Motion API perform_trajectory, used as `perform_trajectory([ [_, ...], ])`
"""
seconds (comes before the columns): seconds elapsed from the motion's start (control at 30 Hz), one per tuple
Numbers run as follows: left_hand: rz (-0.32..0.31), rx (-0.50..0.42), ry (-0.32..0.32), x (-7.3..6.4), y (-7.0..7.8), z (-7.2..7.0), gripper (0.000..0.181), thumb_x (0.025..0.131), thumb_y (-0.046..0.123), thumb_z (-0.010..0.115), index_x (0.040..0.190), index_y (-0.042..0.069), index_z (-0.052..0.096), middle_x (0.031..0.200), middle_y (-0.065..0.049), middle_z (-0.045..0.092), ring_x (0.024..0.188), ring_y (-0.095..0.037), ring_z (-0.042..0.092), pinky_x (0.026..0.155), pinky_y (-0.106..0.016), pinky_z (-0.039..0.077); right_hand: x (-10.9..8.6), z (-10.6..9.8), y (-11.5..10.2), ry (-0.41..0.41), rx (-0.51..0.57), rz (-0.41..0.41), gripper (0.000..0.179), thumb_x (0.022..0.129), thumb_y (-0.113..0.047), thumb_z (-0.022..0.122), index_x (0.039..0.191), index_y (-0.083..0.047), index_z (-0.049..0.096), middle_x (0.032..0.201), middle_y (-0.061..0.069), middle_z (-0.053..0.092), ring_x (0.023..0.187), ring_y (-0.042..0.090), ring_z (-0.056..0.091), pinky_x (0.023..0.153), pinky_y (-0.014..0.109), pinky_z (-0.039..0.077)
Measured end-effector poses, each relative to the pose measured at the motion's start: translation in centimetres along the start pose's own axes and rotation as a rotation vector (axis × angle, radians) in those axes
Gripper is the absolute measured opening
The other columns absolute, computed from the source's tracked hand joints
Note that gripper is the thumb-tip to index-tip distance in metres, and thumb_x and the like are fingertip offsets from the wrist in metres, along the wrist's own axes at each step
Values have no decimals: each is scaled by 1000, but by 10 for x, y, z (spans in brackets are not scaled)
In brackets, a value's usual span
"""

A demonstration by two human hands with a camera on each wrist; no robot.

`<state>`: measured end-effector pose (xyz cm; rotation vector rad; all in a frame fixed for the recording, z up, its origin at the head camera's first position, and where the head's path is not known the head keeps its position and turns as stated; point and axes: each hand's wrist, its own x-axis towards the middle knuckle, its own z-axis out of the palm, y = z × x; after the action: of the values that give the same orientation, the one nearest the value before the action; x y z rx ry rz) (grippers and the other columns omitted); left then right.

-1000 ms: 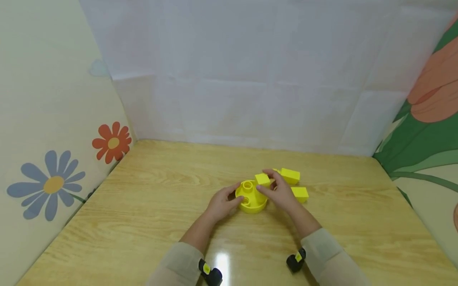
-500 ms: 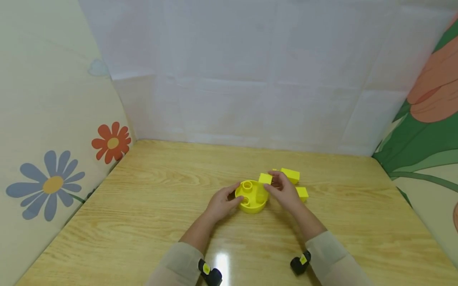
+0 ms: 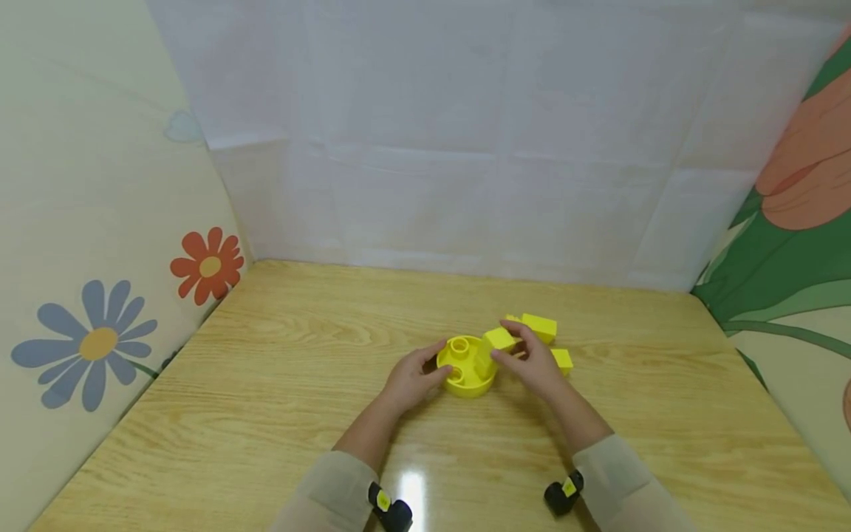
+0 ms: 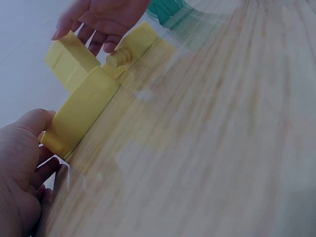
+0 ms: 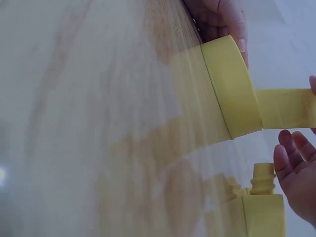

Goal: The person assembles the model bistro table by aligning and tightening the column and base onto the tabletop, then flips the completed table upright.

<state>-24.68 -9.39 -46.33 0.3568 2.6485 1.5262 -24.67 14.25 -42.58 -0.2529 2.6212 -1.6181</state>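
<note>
A shallow round yellow base (image 3: 468, 389) with raised ring sockets (image 3: 459, 346) lies on the table. My left hand (image 3: 411, 379) holds its rim between thumb and fingers. Over the base's right side a yellow rectangular block (image 3: 498, 340) leans to the right. My right hand (image 3: 535, 362) pinches that block near its top with thumb and fingers. From the side, in the left wrist view, the block (image 4: 71, 61) rises tilted from behind the base wall (image 4: 84, 111). Its lower end is hidden inside the base.
Two more yellow blocks (image 3: 539, 327) (image 3: 562, 360) lie right of the base, partly behind my right hand. One shows a ridged, screw-like end (image 5: 262, 180). The wooden table (image 3: 299, 414) meets a white sheet (image 3: 465, 207) behind and painted walls (image 3: 100, 185) at the sides.
My right hand has moved slightly right, and the block it pinches has shifted and tilted right. The left hand and the base have stayed in place.
</note>
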Motion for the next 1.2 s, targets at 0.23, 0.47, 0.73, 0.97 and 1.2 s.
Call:
perform_trajectory([
  [0.23,-6,-17,2,0,0,1,54,95,25,65,143,6,49,144,-15,52,135,-34,48,112,-50,38,-4,-2,3,27,94,-22,54,92,-15,69,139,-3,46,137,22,52,123,35,53,104,44,48],
  [0.47,-3,-13,-2,0,0,1,54,95,25,65,143,6,49,144,-15,52,134,-34,48,112,-50,39,-7,0,3,64,122,-41,47,91,-9,67,133,1,49,126,23,59,115,31,57,101,38,49],
  [0.73,1,-6,-3,0,0,0,54,95,25,65,143,6,49,144,-15,52,135,-34,47,113,-50,38,-6,6,3,125,143,26,48,90,-12,71,132,-1,51,124,18,61,112,27,58,95,34,53],
  [0.97,-1,-13,-1,-1,2,0,55,94,24,66,142,4,49,144,-16,52,135,-35,47,113,-50,37,-9,13,1,178,136,45,45,90,-17,71,129,-4,52,124,16,61,114,27,57,95,34,51],
  [1.2,-17,-14,1,0,3,0,55,93,24,66,142,4,50,144,-16,52,135,-35,47,113,-50,37,-12,19,3,239,129,-10,39,90,-14,71,122,-2,53,118,18,64,109,26,59,86,23,51],
])
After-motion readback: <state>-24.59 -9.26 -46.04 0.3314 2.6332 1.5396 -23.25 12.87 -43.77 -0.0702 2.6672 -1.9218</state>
